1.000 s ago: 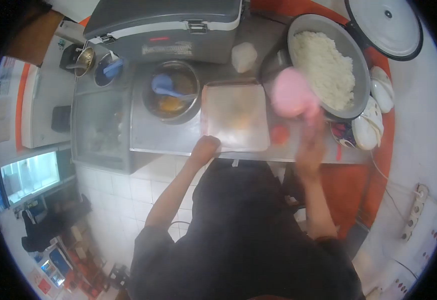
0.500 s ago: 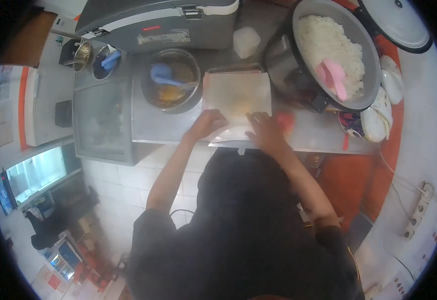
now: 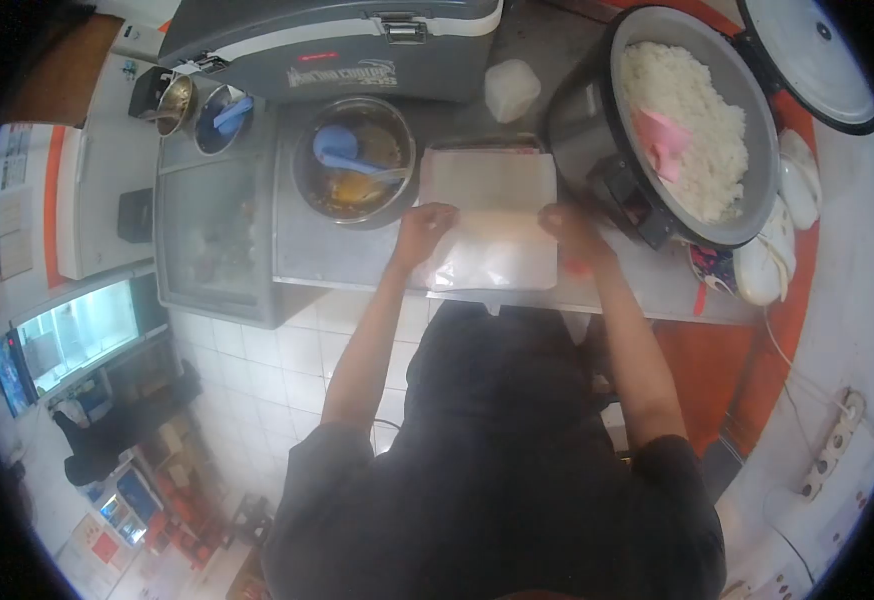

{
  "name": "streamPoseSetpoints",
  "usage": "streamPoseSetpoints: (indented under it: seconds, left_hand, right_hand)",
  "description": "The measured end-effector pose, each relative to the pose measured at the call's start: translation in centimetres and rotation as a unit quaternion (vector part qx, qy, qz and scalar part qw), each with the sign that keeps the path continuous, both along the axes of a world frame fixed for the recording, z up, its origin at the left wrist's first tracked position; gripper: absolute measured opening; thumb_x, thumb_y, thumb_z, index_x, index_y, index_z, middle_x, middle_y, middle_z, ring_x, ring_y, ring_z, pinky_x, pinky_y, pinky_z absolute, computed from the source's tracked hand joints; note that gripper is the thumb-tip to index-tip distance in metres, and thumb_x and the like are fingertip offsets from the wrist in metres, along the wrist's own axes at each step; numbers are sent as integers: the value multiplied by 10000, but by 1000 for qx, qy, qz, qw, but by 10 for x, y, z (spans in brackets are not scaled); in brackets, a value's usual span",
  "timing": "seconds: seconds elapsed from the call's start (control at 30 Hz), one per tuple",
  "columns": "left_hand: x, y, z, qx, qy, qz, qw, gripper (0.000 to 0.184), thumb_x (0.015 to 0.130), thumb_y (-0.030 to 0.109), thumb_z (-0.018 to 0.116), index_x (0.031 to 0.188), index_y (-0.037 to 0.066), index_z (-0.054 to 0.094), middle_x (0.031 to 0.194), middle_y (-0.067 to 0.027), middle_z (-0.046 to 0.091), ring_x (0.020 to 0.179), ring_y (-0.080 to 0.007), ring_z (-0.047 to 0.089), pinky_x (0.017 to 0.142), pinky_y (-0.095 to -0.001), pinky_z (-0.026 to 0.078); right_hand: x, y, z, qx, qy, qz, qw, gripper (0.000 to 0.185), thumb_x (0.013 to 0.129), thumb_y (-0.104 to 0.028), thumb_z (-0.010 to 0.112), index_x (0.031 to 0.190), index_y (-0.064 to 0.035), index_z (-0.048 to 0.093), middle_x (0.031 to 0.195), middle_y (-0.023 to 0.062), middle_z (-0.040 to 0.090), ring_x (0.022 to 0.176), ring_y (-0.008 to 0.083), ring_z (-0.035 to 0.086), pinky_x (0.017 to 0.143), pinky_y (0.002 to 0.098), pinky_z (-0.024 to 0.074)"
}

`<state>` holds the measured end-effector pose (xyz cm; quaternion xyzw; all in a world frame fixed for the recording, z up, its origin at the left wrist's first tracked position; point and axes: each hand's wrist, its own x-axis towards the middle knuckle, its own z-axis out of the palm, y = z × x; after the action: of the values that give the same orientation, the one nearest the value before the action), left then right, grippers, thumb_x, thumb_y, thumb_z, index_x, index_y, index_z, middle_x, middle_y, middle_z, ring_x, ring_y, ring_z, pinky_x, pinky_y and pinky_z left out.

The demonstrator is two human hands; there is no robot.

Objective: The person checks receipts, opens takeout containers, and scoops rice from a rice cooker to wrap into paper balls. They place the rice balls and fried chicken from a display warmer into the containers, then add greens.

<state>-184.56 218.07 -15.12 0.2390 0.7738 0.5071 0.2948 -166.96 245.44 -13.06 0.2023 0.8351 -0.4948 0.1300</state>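
A stack of wrapping paper (image 3: 489,185) lies on the metal counter in front of my body, its near part covered by a shiny sheet. My left hand (image 3: 424,232) pinches the left edge of the sheet, and my right hand (image 3: 572,230) pinches its right edge. Right of the stack stands a large cooker of white rice (image 3: 697,130), with a pink scoop (image 3: 663,143) resting on the rice. To the left, a metal bowl (image 3: 304,190) holds brownish liquid and a blue ladle (image 3: 337,147).
Behind the counter items sits a grey cooler box (image 3: 357,72). A translucent white block (image 3: 511,91) is near it. Two small bowls, one a dark bowl (image 3: 207,135), stand at the upper left above a glass-topped case (image 3: 212,230). A power strip (image 3: 830,445) is at the right.
The pink scoop went from my right hand onto the rice. My right hand came across to the paper, and both hands now hold its sides, with the near part raised or folded over.
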Motion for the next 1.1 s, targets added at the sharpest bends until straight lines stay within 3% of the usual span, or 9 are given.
streamPoseSetpoints:
  seconds: [0.07,0.17,0.2,0.27,0.3,0.57,0.8,0.97,1.1]
  left_hand:
    - [5,8,-20,6,33,35,999,157,908,129,684,999,6,722,903,-121,725,832,-231,660,788,-324,502]
    - [17,22,-42,33,116,89,989,123,936,128,667,980,14,653,825,-101,705,724,-226,644,707,-345,501]
    - [22,25,-42,-15,160,86,983,105,935,115,652,972,18,653,848,-134,708,750,-287,667,709,-372,510]
    - [31,31,-29,-72,194,78,975,88,932,101,622,957,21,647,901,-222,698,864,-415,679,750,-449,528]
    - [31,34,-26,-71,196,78,975,88,932,101,622,957,21,647,901,-222,698,864,-415,679,750,-449,528]
    - [25,9,7,-334,163,42,928,386,884,298,729,1096,3,601,837,-248,697,802,-367,710,698,-453,549]
    - [29,-12,-41,-98,39,132,986,599,702,303,879,1123,-28,611,831,-190,727,799,-283,733,708,-373,565]
    - [-17,21,-13,-231,216,-205,926,608,672,192,863,1193,-4,619,1000,-182,730,959,-342,699,874,-421,549]
    - [-36,57,-27,-116,273,57,953,500,733,156,788,1197,46,638,1072,-193,713,1088,-351,652,971,-448,498]
  right_hand:
    - [-1,6,-31,-68,52,-67,994,266,912,-210,644,1079,-5,678,1047,175,692,1008,338,653,874,415,500]
    - [-1,-5,-49,88,126,-110,982,287,908,-158,626,1157,-17,648,1099,164,677,1080,342,625,937,437,479]
    - [-3,-20,-47,319,77,-52,943,299,909,-136,604,1184,-25,634,1153,154,657,1133,338,596,970,445,462]
    - [-5,-51,-26,385,34,-4,922,338,907,-99,559,1233,-26,612,1271,154,597,1237,340,527,1040,466,420]
    - [-14,-72,13,230,43,-18,972,362,905,-84,536,1254,-18,604,1335,165,558,1289,346,487,1076,479,395]
    - [-13,-125,-26,380,76,54,920,644,886,-37,485,1507,0,320,1567,235,289,1452,437,282,1174,576,260]
    - [-5,-105,-34,300,99,71,946,654,864,-27,504,1502,-47,361,1580,213,262,1457,446,262,1166,595,264]
    - [0,-100,-29,262,136,134,946,638,846,-38,523,1469,-161,463,1561,198,291,1456,429,266,1167,581,273]
    - [-3,-103,-13,288,120,149,938,664,842,-44,531,1485,-186,448,1573,197,276,1461,425,259,1169,580,265]
